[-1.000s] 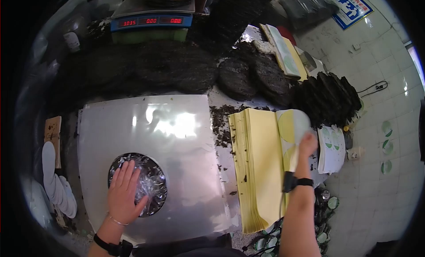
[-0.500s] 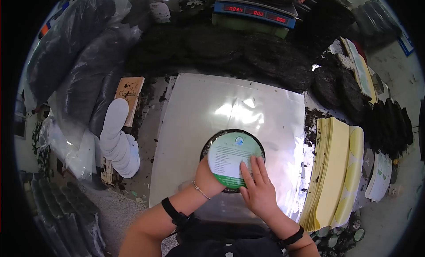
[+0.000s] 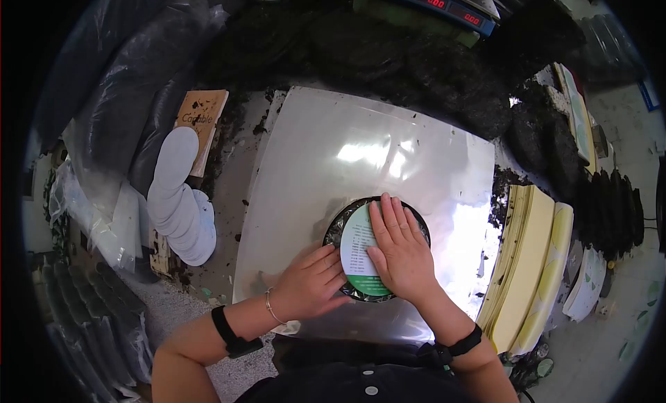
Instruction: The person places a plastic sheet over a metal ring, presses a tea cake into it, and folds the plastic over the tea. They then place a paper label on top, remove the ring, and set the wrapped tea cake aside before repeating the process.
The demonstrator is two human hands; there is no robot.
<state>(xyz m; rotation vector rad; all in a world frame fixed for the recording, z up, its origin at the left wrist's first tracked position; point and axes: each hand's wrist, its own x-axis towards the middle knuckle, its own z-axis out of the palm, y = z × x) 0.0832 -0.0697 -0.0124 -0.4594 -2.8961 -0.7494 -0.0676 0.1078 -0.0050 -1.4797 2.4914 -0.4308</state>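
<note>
A round green and white printed label [image 3: 359, 254] lies on a dark round disc in clear wrapping [image 3: 335, 231], which rests on a shiny metal sheet [image 3: 298, 160]. My right hand [image 3: 402, 250] is flat on the label's right part, fingers extended, hiding some of its print. At the disc's left edge is my left hand [image 3: 312, 283], its fingers apart and touching the wrapping's rim.
White paper discs [image 3: 177, 202] overlap at the left beside a brown "Capable" box [image 3: 201, 122]. Yellow sticker sheets [image 3: 524, 264] are stacked at the right. A blue scale [image 3: 437, 4] stands behind dark dried sheets [image 3: 361, 56]. Clear bags of dark material [image 3: 118, 104] lie at the left.
My left hand has moved from under the label to the disc's left edge. My right hand now lies flatter and higher over the label. The camera view has shifted, and the scale reading has changed.
</note>
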